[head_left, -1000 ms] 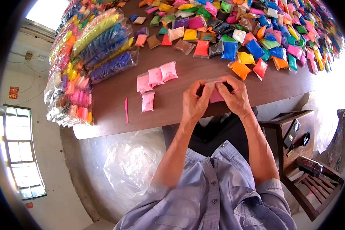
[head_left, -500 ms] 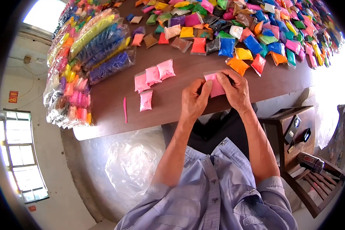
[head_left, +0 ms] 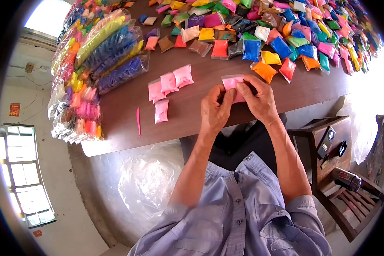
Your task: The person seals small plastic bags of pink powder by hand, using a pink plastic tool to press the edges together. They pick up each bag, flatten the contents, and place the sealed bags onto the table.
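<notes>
Between my two hands, over the near edge of the brown table (head_left: 183, 117), is a small clear packet of pink clay (head_left: 231, 82). My left hand (head_left: 216, 106) pinches its left side with thumb and fingers. On the right side, my right hand (head_left: 259, 97) grips it the same way, thumb on the front. Part of the packet is hidden behind the thumbs. To the left lie three overlapping pink packets (head_left: 168, 83) and a single pink packet (head_left: 161, 111) just below them. A thin pink plastic tool (head_left: 138, 122) rests farther left.
Loose colourful packets (head_left: 281, 47) cover the far side of the table. Long bags of packed packets (head_left: 111, 47) are stacked at the left. Clear plastic sheeting (head_left: 147, 175) lies on the floor. At right stand a wooden stool (head_left: 320, 141) and a chair (head_left: 358, 205) with a flask (head_left: 346, 179).
The held packet has shifted slightly left and up in my hands, and more of its upper part shows. My right hand has tilted a little over it. The packets on the table are unmoved.
</notes>
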A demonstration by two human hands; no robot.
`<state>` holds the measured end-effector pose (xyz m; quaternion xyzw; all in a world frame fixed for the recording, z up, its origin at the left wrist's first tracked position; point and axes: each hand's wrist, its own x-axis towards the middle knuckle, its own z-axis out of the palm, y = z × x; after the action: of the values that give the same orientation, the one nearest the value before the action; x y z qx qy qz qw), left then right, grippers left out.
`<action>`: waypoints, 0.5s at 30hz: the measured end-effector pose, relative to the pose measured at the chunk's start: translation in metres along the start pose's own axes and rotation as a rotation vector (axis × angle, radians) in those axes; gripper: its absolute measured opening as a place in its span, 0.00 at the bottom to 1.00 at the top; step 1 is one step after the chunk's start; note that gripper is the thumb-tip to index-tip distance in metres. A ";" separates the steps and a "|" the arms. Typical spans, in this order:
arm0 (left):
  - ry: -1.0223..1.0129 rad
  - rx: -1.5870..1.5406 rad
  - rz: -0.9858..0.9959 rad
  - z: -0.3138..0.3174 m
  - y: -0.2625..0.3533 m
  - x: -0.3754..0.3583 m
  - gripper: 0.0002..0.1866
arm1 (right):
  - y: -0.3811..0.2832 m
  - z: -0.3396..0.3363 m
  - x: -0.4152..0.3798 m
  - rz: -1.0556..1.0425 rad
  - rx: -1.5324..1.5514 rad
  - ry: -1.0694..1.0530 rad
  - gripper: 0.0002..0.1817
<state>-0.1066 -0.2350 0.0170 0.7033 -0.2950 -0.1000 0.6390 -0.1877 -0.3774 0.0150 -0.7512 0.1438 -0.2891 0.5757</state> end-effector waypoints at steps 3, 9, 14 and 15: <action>0.011 -0.026 -0.115 -0.007 -0.002 0.000 0.13 | -0.007 -0.002 0.000 0.053 -0.040 -0.048 0.14; -0.021 -0.068 -0.063 -0.001 0.001 0.001 0.14 | 0.003 -0.001 0.001 0.014 0.001 -0.011 0.13; -0.042 -0.048 -0.105 -0.004 -0.007 0.001 0.14 | 0.005 0.001 0.001 -0.019 -0.043 -0.012 0.13; -0.032 -0.034 -0.111 -0.005 -0.007 0.001 0.15 | 0.002 0.001 0.002 -0.029 -0.080 -0.025 0.13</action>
<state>-0.1012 -0.2317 0.0113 0.7060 -0.2638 -0.1515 0.6395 -0.1855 -0.3784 0.0139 -0.7791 0.1373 -0.2821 0.5428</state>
